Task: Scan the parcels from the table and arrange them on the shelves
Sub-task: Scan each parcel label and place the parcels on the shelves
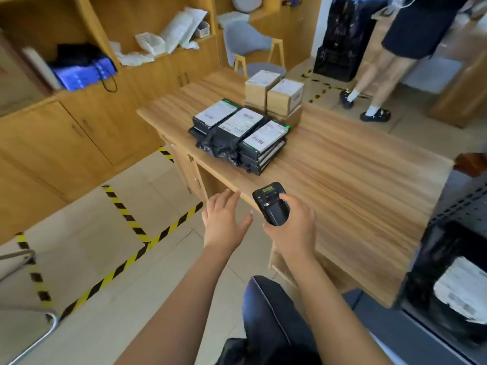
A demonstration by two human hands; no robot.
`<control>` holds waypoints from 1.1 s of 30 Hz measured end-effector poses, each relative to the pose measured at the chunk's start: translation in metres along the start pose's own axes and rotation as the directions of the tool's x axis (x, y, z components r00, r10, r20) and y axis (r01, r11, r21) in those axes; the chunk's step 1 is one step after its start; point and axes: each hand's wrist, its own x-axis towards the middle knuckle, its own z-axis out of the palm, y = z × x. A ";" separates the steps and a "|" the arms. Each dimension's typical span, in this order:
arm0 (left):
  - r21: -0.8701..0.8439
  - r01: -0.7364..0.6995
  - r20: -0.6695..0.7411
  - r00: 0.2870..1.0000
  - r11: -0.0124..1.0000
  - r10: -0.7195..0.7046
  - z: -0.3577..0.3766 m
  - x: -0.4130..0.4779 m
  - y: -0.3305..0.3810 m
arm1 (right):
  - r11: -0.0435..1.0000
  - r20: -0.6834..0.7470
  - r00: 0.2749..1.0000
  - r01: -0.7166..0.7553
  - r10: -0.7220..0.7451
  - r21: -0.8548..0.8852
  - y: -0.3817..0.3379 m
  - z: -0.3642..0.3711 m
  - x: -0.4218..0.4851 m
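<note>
My right hand point(292, 227) grips a black handheld scanner point(271, 204) over the near edge of the wooden table point(355, 185). Its small screen faces up and my thumb rests on its top. My left hand point(225, 219) is open beside it, fingers spread, holding nothing. Farther along the table lie stacks of black flat parcels with white labels point(241, 133), one wrapped in black plastic. Behind them stand two brown cardboard boxes point(274, 94) on a third box. Wooden shelves point(163, 52) on the left hold white packets and small baskets.
A person stands at the top right by a black crate stack point(340, 46). A grey chair point(253, 48) sits beyond the table. Black crates with a labelled parcel point(458, 283) are at the right. Yellow-black tape point(131, 227) marks the floor. A metal chair frame point(29, 320) is at lower left.
</note>
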 end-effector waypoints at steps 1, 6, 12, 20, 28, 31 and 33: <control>0.004 0.009 -0.014 1.000 1.000 -0.008 -0.002 0.010 -0.006 | 1.000 0.003 1.000 0.010 -0.010 0.002 -0.005 0.007 0.009; 0.001 0.013 -0.048 0.999 1.000 -0.013 0.003 0.082 -0.027 | 1.000 -0.033 0.999 0.008 -0.008 0.026 -0.019 0.046 0.075; 0.035 -0.082 0.086 0.993 0.996 0.079 0.023 0.188 -0.021 | 0.991 -0.174 0.976 -0.129 0.132 0.029 -0.020 0.065 0.162; 0.062 -0.239 0.297 0.931 0.969 0.211 0.070 0.270 0.010 | 0.958 -0.212 0.947 -0.268 0.242 -0.102 0.010 0.050 0.199; 0.103 -0.371 0.305 0.895 0.923 0.326 0.082 0.294 0.018 | 0.944 -0.260 0.937 -0.282 0.233 -0.171 0.016 0.028 0.215; 0.026 -0.485 0.255 0.849 0.874 0.463 0.074 0.311 0.023 | 0.925 -0.199 0.963 -0.236 0.181 -0.297 0.008 0.010 0.227; 0.027 -0.537 0.257 0.819 0.843 0.513 0.066 0.324 0.024 | 0.904 -0.101 0.987 -0.157 0.128 -0.397 -0.001 -0.002 0.236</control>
